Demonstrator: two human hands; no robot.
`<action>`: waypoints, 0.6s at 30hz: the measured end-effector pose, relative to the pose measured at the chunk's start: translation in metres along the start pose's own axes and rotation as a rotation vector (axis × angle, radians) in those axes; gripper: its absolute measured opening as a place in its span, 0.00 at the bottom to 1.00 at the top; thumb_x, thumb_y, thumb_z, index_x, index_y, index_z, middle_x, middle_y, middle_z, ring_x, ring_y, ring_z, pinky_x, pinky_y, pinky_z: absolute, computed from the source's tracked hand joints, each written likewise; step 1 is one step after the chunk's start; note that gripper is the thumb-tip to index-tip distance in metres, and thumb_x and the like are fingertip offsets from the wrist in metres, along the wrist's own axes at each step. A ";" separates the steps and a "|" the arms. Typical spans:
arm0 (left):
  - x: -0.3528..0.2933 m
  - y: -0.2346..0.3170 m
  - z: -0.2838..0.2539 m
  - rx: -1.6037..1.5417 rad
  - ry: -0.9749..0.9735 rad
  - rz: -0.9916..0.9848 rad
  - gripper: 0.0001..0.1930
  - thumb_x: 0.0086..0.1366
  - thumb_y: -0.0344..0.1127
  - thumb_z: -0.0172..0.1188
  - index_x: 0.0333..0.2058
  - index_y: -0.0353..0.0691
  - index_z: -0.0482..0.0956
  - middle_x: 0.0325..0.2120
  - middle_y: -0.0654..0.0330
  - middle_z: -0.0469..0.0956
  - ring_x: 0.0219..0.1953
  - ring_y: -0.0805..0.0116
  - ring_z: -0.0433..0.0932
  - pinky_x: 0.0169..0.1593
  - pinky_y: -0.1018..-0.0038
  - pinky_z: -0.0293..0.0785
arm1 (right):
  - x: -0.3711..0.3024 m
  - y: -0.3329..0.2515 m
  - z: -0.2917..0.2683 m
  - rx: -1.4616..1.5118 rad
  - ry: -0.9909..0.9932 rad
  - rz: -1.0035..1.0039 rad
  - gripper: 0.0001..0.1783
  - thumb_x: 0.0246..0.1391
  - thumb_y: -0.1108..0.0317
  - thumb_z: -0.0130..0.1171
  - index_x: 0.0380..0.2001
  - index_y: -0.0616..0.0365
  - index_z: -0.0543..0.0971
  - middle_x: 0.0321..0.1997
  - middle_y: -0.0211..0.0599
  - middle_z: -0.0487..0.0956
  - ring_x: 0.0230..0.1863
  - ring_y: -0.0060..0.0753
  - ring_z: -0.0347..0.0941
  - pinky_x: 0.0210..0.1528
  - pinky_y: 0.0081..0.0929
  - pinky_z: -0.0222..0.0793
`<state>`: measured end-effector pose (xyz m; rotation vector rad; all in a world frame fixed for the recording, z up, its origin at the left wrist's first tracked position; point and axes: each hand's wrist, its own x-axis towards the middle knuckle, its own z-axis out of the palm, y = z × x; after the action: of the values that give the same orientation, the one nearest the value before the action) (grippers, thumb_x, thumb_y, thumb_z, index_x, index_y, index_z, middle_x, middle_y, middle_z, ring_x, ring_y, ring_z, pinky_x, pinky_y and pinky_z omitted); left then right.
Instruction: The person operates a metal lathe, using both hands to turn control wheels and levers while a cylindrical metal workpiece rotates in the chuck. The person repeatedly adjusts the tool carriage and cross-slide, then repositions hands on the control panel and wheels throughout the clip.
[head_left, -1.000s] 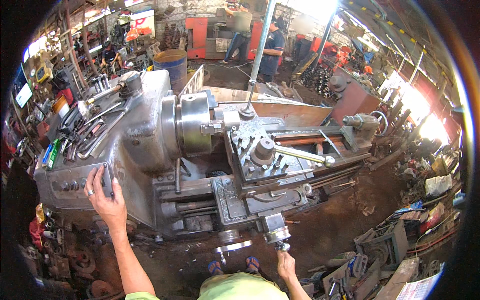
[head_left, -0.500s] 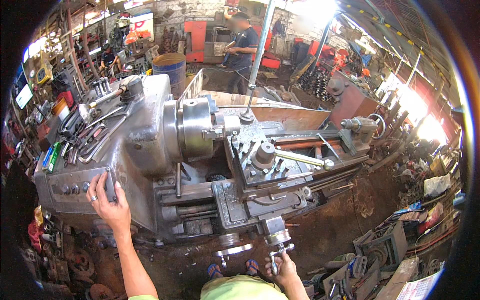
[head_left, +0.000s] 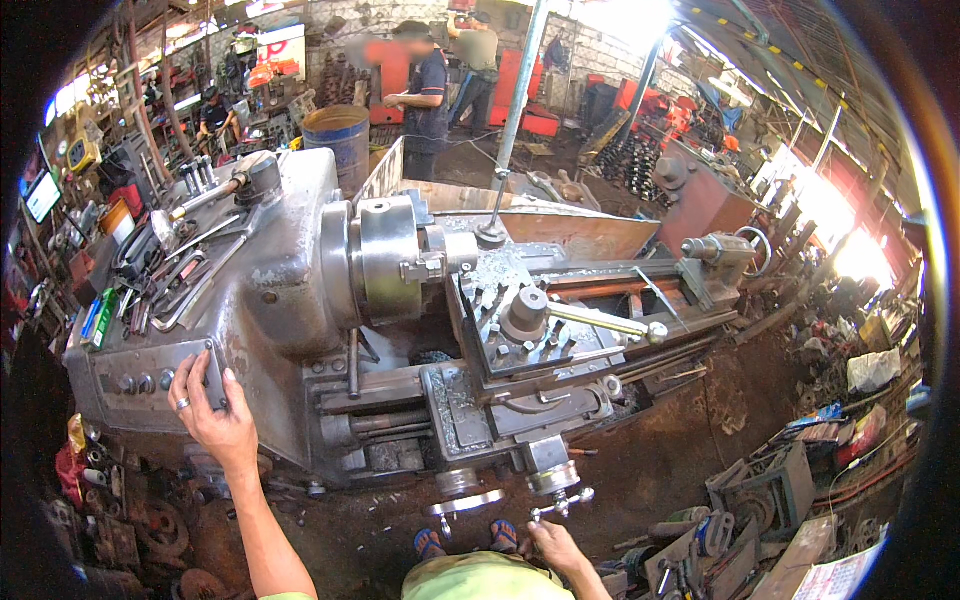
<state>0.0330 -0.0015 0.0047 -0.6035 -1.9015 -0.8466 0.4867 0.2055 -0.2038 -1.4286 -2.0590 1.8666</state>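
Lower L of the chuck (head_left: 390, 255), L hand (head_left: 218, 418) rests w/ fingers spread at the ctrl panel (head_left: 155, 364), &, lower R of the chuck, R hand (head_left: 560, 548) is at the crank (head_left: 563, 504), fingers curled, can't tell if gripping.

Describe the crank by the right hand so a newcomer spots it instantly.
Start at the big grey lathe across the middle. On its near side, below the carriage, find two bright metal controls side by side, and take the right-hand one, by the person's right hand. That slim crank has knobbed ends, whereas its left neighbour is a round handwheel.
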 end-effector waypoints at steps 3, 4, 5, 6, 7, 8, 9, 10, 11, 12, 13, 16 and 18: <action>0.001 0.000 0.000 -0.008 0.000 0.004 0.16 0.62 0.31 0.62 0.50 0.37 0.78 0.50 0.49 0.75 0.54 0.49 0.71 0.58 0.55 0.65 | 0.007 -0.014 -0.020 -0.524 0.307 0.134 0.20 0.59 0.57 0.56 0.41 0.65 0.79 0.39 0.59 0.81 0.45 0.56 0.79 0.48 0.45 0.72; 0.001 0.001 0.000 -0.017 -0.001 -0.003 0.16 0.62 0.31 0.62 0.50 0.37 0.78 0.50 0.49 0.75 0.54 0.48 0.71 0.58 0.55 0.65 | 0.001 -0.023 -0.039 -0.497 0.423 0.008 0.18 0.56 0.58 0.58 0.38 0.64 0.80 0.38 0.60 0.81 0.45 0.57 0.79 0.45 0.46 0.73; 0.002 0.001 0.000 -0.041 -0.008 -0.011 0.16 0.62 0.31 0.62 0.50 0.37 0.78 0.50 0.49 0.75 0.54 0.48 0.71 0.58 0.54 0.65 | -0.008 -0.035 -0.059 -0.525 0.430 -0.005 0.18 0.55 0.58 0.59 0.37 0.64 0.81 0.35 0.58 0.81 0.41 0.60 0.79 0.42 0.47 0.74; 0.002 0.002 0.000 -0.013 -0.003 0.001 0.16 0.63 0.31 0.62 0.50 0.37 0.78 0.50 0.49 0.75 0.54 0.48 0.71 0.58 0.54 0.65 | -0.019 -0.044 -0.069 -0.554 0.392 -0.022 0.19 0.55 0.55 0.59 0.36 0.63 0.81 0.35 0.59 0.81 0.42 0.61 0.79 0.43 0.48 0.74; 0.002 0.002 0.000 0.000 0.001 0.005 0.16 0.63 0.31 0.62 0.50 0.37 0.78 0.49 0.49 0.75 0.54 0.48 0.71 0.58 0.54 0.66 | -0.032 -0.052 -0.077 -0.597 0.406 0.023 0.21 0.55 0.51 0.60 0.35 0.62 0.81 0.36 0.60 0.81 0.42 0.61 0.79 0.45 0.50 0.74; 0.001 0.003 0.000 0.003 0.005 0.008 0.16 0.63 0.31 0.62 0.50 0.37 0.78 0.49 0.49 0.75 0.54 0.48 0.71 0.58 0.54 0.66 | -0.041 -0.056 -0.069 -0.623 0.270 0.013 0.24 0.56 0.48 0.57 0.35 0.62 0.81 0.35 0.61 0.81 0.42 0.63 0.79 0.45 0.51 0.74; 0.001 0.003 0.000 0.021 0.008 0.009 0.16 0.63 0.31 0.62 0.49 0.37 0.78 0.49 0.50 0.75 0.54 0.49 0.71 0.58 0.55 0.66 | -0.045 -0.058 -0.057 -0.666 0.145 -0.011 0.26 0.58 0.45 0.55 0.36 0.62 0.81 0.35 0.62 0.81 0.41 0.64 0.78 0.46 0.53 0.73; 0.001 0.002 0.002 0.025 0.017 0.011 0.16 0.62 0.31 0.62 0.49 0.38 0.78 0.49 0.51 0.75 0.54 0.50 0.70 0.58 0.56 0.67 | -0.044 -0.058 -0.038 -0.734 0.074 0.015 0.30 0.60 0.41 0.49 0.37 0.62 0.80 0.35 0.65 0.80 0.42 0.67 0.78 0.47 0.56 0.72; 0.001 0.001 0.003 0.020 0.025 0.013 0.16 0.62 0.31 0.62 0.49 0.38 0.79 0.50 0.52 0.75 0.55 0.51 0.70 0.57 0.56 0.67 | -0.036 -0.056 -0.019 -0.722 0.050 0.052 0.33 0.59 0.39 0.49 0.40 0.63 0.79 0.35 0.67 0.80 0.43 0.70 0.77 0.48 0.58 0.72; 0.000 -0.001 0.003 0.034 0.024 0.005 0.16 0.62 0.31 0.62 0.49 0.38 0.79 0.49 0.52 0.75 0.55 0.51 0.70 0.58 0.56 0.67 | -0.027 -0.051 -0.006 -0.704 0.060 0.079 0.31 0.60 0.41 0.49 0.39 0.63 0.78 0.35 0.67 0.80 0.43 0.71 0.77 0.48 0.57 0.72; -0.001 -0.002 0.003 0.039 0.019 -0.002 0.16 0.62 0.31 0.62 0.49 0.38 0.79 0.49 0.52 0.75 0.55 0.51 0.70 0.58 0.56 0.67 | -0.018 -0.044 0.000 -0.679 0.067 0.083 0.29 0.61 0.42 0.49 0.39 0.63 0.78 0.35 0.67 0.80 0.43 0.72 0.76 0.48 0.56 0.72; -0.002 -0.009 0.001 0.087 0.010 0.001 0.16 0.63 0.32 0.63 0.49 0.38 0.79 0.50 0.51 0.76 0.55 0.51 0.71 0.59 0.57 0.67 | 0.004 -0.026 -0.016 -0.881 -0.073 0.052 0.31 0.62 0.41 0.47 0.46 0.62 0.77 0.45 0.64 0.80 0.48 0.69 0.75 0.52 0.52 0.72; -0.002 -0.012 0.004 0.091 0.001 0.025 0.16 0.63 0.32 0.63 0.49 0.37 0.79 0.50 0.50 0.76 0.55 0.51 0.72 0.59 0.57 0.67 | 0.009 -0.021 -0.053 -0.649 -0.201 0.002 0.31 0.61 0.41 0.49 0.54 0.54 0.77 0.51 0.61 0.78 0.51 0.60 0.76 0.54 0.47 0.71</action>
<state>0.0237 -0.0061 -0.0020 -0.5699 -1.9166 -0.7395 0.4985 0.2549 -0.1762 -1.3624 -2.9430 1.4454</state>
